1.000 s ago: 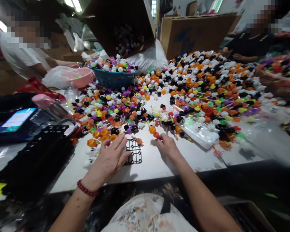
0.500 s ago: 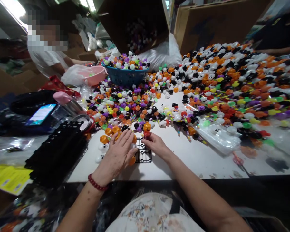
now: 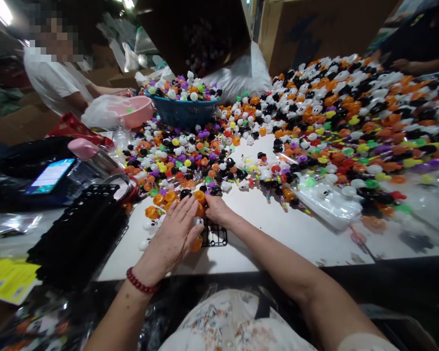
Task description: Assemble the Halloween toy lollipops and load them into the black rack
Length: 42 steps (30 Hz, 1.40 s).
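Note:
My left hand (image 3: 170, 236) lies flat with its fingers stretched out over a cluster of small plastic toys. Orange pieces (image 3: 152, 212) and white ghost faces (image 3: 145, 243) show around it. My right hand (image 3: 218, 210) is closed, thumb and fingers bent together, at an orange pumpkin toy (image 3: 199, 197) beside the left fingertips. What its fingertips cover is hidden. Partly beneath both hands lies a black plastic grid rack (image 3: 217, 237), its right portion showing bare openings.
Mixed toys (image 3: 314, 117) spread across the back and right. A blue basket (image 3: 183, 112) of toys stands behind, near a pink basin (image 3: 137, 114). Stacked black racks (image 3: 80, 234), a phone (image 3: 51, 176) and a tumbler (image 3: 98, 158) are leftward. A plastic bag (image 3: 329, 202) lies right. Co-workers stand far left and right.
My right hand has moved left with the orange pumpkin toy, from above the rack's right side to beside my left fingers. My left hand stays over the cluster. The view has shifted slightly.

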### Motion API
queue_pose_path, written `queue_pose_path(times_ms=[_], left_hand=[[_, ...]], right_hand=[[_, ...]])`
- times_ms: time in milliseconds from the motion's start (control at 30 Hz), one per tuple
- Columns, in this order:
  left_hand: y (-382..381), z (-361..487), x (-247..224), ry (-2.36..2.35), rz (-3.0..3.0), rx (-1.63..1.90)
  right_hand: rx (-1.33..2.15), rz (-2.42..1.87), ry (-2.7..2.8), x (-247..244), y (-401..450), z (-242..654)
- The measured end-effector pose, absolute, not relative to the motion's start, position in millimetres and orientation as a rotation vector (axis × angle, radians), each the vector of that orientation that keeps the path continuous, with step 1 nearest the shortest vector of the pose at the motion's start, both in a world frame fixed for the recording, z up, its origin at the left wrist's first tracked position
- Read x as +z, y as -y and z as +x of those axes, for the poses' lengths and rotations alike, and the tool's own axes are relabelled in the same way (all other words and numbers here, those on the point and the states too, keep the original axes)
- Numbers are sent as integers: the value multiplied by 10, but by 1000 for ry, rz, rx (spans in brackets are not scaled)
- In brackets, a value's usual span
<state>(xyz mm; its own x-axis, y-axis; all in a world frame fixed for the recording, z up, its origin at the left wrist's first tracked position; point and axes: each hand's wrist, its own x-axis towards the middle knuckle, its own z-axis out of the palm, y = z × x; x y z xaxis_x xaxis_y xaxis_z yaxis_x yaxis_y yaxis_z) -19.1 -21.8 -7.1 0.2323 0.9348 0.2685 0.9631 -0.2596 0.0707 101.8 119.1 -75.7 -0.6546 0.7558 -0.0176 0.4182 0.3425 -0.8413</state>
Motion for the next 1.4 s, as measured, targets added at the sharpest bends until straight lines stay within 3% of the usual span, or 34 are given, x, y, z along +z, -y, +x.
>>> queue_pose_path(times_ms=[467, 733, 1400], left_hand=[[386, -3, 269, 2058, -2362, -421], [420, -30, 269, 2002, -2398, -459], [393, -54, 262, 1995, -2423, -514]], right_hand=[[1137, -727, 2324, -1157, -1252, 1023], [1302, -776, 2402, -1020, -1309, 1033], [1017, -682, 2540, -1124, -1337, 1030]])
